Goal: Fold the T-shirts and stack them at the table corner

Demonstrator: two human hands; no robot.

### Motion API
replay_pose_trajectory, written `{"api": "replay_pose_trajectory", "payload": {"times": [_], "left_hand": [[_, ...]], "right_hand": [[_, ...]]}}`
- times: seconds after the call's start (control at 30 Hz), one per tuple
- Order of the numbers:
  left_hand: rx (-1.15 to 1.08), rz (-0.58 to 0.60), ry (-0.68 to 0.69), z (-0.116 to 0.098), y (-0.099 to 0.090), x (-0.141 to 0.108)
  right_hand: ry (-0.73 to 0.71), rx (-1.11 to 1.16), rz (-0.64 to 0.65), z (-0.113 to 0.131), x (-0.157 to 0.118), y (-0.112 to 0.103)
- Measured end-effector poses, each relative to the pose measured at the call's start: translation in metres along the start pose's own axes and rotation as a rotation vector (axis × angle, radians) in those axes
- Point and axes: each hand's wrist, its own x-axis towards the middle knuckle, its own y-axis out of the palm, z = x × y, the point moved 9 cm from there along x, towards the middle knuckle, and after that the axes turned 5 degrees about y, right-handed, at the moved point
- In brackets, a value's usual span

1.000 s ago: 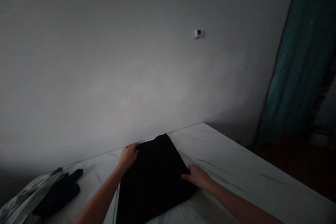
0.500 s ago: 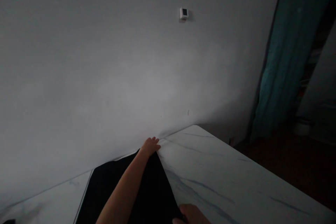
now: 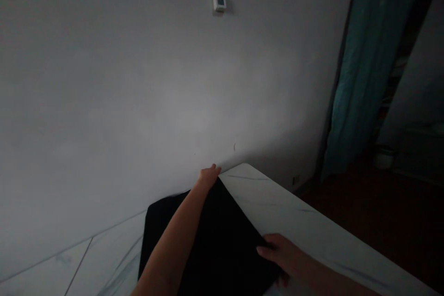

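A large flat black mat, of a material I cannot make out, lies over the marble-patterned table along the wall. My left hand reaches out to its far right corner and is closed on it; the fingertips are partly hidden. Lower right, my right hand pinches the mat's right edge, thumb on top and fingers curled beneath. My left forearm crosses over the mat. The mat's near side runs out of view at the bottom.
The white table with grey veins ends in a right edge above a dark floor. Behind it rises a grey wall bearing a small white device. A teal curtain hangs at the right. A seam crosses the tabletop at left.
Both hands have shifted the black mat to the right along the table, its far corner closer to the table's corner. My right hand has come further into view. The camera view has turned slightly.
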Motion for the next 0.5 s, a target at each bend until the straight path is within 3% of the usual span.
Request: {"api": "replay_pose_trajectory", "payload": {"times": [0.1,0.17,0.23,0.3,0.4,0.5], "left_hand": [[-0.088,-0.082,-0.058,-0.015,-0.007,0.005],[-0.137,-0.122,-0.135,-0.003,-0.007,-0.010],[-0.176,-0.142,-0.269,0.029,-0.001,-0.042],[-0.211,-0.141,-0.449,0.074,0.009,-0.087],[-0.289,-0.111,-0.678,0.137,0.031,-0.156],[-0.417,-0.121,-0.760,0.168,0.052,-0.193]], "right_hand": [[0.077,-0.026,-0.028,-0.006,0.003,-0.046],[0.107,-0.105,-0.009,-0.006,0.006,-0.069],[0.118,-0.193,0.039,-0.001,0.014,-0.082],[0.129,-0.252,0.046,0.010,0.031,-0.087],[0.173,-0.198,-0.088,0.037,0.069,-0.090],[0.124,-0.153,-0.275,0.079,0.111,-0.087]]}}
